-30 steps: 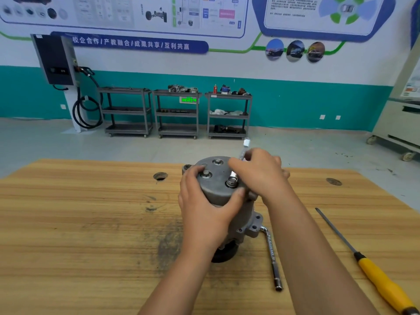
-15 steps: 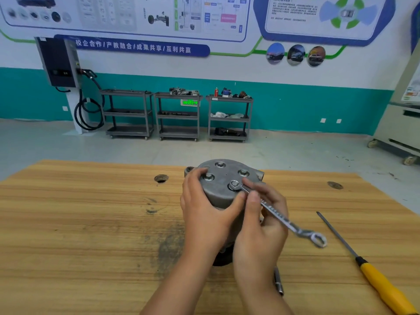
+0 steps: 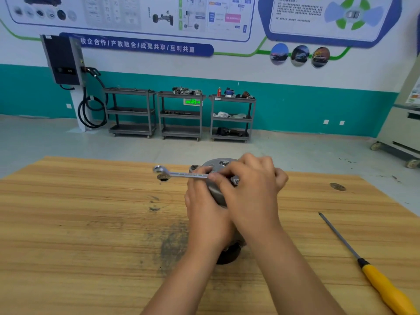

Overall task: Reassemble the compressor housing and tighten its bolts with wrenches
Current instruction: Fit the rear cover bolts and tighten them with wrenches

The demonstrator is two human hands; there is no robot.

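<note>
Swung round from the right, the combination wrench now points left, its shank pinched by the right hand fingers atop the compressor housing. The left hand grips the housing's side, upright mid-counter; a yellow-handled screwdriver lies well right.

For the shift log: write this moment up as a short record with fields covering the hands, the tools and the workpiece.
Workpiece: compressor, standing on end on the wooden table
Left hand: grips the compressor's side
Right hand: holds the wrench over the compressor's top
Wrench position: about level, free end pointing left; working end hidden under the right hand
Bolts: one bolt shows on top; the rest are covered
Idle tool: yellow-handled screwdriver on the table, right of the hands, untouched
</note>
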